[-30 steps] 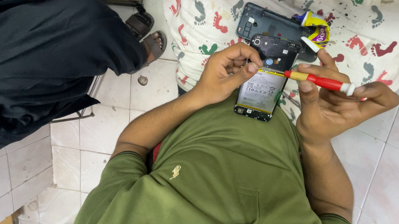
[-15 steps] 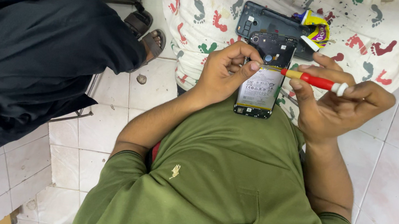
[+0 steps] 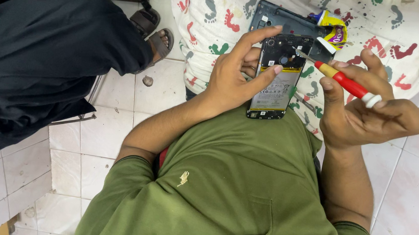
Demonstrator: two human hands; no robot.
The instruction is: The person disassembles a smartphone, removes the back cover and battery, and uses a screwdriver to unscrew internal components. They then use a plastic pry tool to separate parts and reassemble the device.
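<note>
A black smartphone with its back cover off [image 3: 277, 78] stands nearly upright on its short edge over the lap, its pale battery and dark circuit board exposed. A slim red-and-yellow-handled screwdriver [image 3: 342, 81] lies slanted, its metal tip touching the phone's upper right edge.

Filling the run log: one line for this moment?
left hand: holds opened phone | right hand: holds red screwdriver, tip at phone's top | patterned cloth beneath
</note>
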